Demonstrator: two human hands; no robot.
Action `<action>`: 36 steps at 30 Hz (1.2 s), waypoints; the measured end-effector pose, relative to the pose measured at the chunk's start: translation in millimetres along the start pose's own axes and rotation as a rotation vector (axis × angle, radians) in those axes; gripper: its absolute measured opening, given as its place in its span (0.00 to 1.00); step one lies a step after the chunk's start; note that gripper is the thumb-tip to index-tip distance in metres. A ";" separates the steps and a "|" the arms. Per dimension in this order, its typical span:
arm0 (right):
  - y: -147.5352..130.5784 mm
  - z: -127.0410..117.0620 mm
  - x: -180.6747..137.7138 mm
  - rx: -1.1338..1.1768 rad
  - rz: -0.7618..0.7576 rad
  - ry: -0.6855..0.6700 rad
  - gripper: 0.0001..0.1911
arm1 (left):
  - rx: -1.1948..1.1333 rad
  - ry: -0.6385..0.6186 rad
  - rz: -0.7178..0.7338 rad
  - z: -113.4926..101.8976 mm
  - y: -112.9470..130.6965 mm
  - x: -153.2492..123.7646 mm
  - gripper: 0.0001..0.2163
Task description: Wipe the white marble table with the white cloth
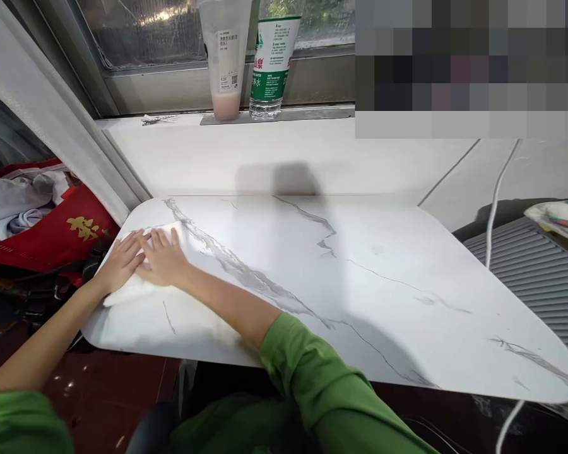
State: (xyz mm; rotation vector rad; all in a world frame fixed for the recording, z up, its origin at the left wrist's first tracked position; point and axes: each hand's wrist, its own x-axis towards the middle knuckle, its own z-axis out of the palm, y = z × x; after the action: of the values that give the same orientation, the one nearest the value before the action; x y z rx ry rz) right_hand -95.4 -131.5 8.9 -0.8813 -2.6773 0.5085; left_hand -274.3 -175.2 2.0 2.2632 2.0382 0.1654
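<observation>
White folded cloth point(127, 291) lies at the table's point(341, 284) near-left corner, flat on the marble-patterned top and close to the rounded edge.

The left hand point(123, 260) rests palm down on the cloth's left part, with the fingers straight and pointing toward the table's far side. The right hand point(165, 258) lies just beside it, also palm down on the cloth, and the fingertips of the two hands touch or nearly touch. Each grip is spread flat and clamped on nothing, so the cloth sits under the palms rather than between fingers and thumb. The right forearm, in a green sleeve point(312, 372), crosses the table's near edge.

Beyond the table's far edge, a pink drink cup point(226, 57) and a water bottle point(271, 63) stand on the window sill. A red bag point(71, 233) sits off the table's left end and a white cable point(495, 202) hangs off its right end.
</observation>
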 end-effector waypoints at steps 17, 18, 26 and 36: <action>186.2 -80.3 -105.6 -0.144 0.627 0.150 0.33 | -0.060 -0.065 0.296 41.4 230.6 162.5 0.26; 178.2 -79.1 -117.7 -0.156 0.631 0.138 0.33 | -0.058 -0.062 0.312 43.5 234.6 150.2 0.26; 118.6 -72.9 -212.8 -0.180 0.632 0.033 0.33 | -0.001 0.089 0.433 57.5 282.6 54.3 0.27; 103.7 -69.9 -297.6 -0.103 0.545 0.041 0.36 | 0.042 0.001 0.623 55.8 330.7 -9.8 0.29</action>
State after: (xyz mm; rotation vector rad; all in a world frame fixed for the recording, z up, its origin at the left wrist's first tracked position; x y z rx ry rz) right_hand 214.4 -219.0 -14.9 -1.6449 -2.4229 0.4555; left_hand 58.1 -219.4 -7.1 2.8416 1.2761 0.1619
